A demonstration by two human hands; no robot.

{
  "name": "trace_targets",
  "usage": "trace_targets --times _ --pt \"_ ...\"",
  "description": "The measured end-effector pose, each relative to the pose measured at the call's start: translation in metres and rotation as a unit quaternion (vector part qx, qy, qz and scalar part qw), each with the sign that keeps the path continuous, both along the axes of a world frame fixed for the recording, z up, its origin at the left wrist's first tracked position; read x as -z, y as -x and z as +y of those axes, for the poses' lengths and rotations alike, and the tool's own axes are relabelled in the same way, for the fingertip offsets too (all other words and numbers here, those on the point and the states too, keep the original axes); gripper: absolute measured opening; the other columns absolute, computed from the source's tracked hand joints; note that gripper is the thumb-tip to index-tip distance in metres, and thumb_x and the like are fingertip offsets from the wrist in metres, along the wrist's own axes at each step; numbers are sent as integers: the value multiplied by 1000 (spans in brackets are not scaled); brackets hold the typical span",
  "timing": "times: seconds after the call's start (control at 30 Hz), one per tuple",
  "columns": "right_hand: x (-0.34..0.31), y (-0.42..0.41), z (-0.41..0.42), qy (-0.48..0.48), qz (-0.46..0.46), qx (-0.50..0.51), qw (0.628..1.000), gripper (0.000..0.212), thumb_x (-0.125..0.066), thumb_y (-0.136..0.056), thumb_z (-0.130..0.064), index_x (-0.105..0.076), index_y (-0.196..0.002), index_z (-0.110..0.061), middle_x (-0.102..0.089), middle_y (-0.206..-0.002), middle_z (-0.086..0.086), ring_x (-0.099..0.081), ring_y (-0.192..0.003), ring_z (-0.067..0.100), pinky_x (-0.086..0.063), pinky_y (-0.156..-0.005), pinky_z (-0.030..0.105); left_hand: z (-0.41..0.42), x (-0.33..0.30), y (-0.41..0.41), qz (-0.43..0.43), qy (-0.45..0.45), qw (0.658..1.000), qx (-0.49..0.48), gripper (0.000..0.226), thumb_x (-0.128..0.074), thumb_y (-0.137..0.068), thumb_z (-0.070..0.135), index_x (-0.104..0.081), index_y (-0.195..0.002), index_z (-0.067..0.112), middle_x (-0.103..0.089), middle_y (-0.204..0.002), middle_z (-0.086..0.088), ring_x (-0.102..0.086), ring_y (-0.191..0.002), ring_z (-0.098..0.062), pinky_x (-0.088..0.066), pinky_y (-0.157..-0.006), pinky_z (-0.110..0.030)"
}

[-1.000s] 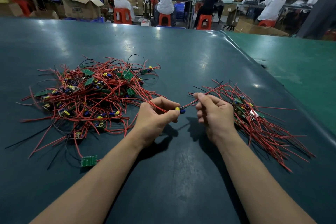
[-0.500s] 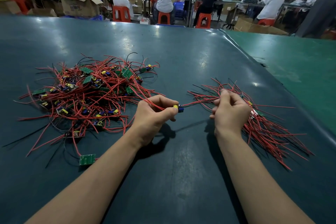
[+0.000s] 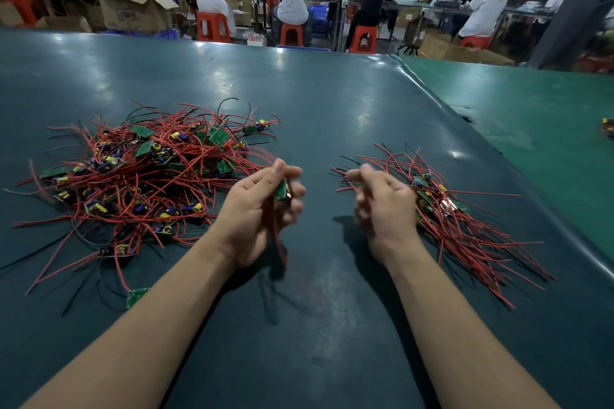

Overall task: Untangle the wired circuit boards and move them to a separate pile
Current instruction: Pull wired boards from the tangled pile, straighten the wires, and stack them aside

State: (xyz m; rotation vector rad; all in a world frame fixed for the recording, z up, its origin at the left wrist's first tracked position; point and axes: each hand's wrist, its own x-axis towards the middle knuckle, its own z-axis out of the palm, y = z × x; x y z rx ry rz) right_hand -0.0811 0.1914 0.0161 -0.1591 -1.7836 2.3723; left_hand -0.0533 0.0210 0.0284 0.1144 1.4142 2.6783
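The left hand (image 3: 262, 209) is curled round a small green circuit board (image 3: 282, 190), pinched between thumb and fingers above the tabletop (image 3: 332, 103), with its red wires (image 3: 279, 242) hanging blurred below the palm. It sits at the right rim of the tangled pile (image 3: 139, 183), a heap of red and black leads and green boards spread across the left middle of the tabletop. The right hand (image 3: 382, 206) hovers apart from it, fingers loosely bent and holding nothing, just at the near-left edge of the sorted pile (image 3: 455, 219), whose wires fan toward the tabletop's right edge.

Half a second ago the left hand pinched a yellow-and-blue part with a wire stretched taut across to the right hand, which gripped it over the sorted pile; that wire no longer spans the gap, the right hand has let go and drawn back, and the board has come up into the left hand.

Between the two piles lies a bare dark strip, and the near part of the tabletop holds only the forearms. A loose green board (image 3: 136, 297) lies near the tangled pile's near edge. Past the right edge runs a lighter green surface (image 3: 531, 116).
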Motion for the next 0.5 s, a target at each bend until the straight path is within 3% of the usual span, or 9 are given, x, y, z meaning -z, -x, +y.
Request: trace_targets --times 0.1,0.27,0.37,0.5 --pt "-2 -6 -6 -79 -39 -156 984 29 -61 -93 -35 -77 -84 -13 -47 -49 -1 -32 -36 6 -21 -37 13 4 5 -3 27 120 990 69 30 -57 -84 33 -75 -81 10 -61 -61 -4 -50 -39 -10 -35 -34 -15" --pt "-5 -14 -7 13 -30 -247 969 18 -65 -89 -16 -72 -95 0 -64 -58 0 -56 -47 10 -36 -37 13 7 8 -6 26 206 969 134 30 -61 -82 34 -77 -81 9 -61 -60 -5 -50 -38 -11 -34 -33 -15" --pt "-5 -12 -4 -6 -34 -254 966 22 -71 -77 -29 -78 -90 -12 -44 -48 -5 -47 -55 15 -23 -37 15 8 7 -6 21 218 967 133 30 -62 -82 37 -77 -79 11 -59 -59 -5 -48 -37 -11 -33 -32 -15" --pt "-5 -11 -4 -16 -26 -269 963 22 -72 -75 -33 -79 -84 -14 -35 -45 -8 -35 -43 8 -21 -38 15 6 5 -7 27 214 965 148 31 -60 -83 38 -78 -81 12 -56 -58 -4 -47 -37 -10 -32 -32 -15"
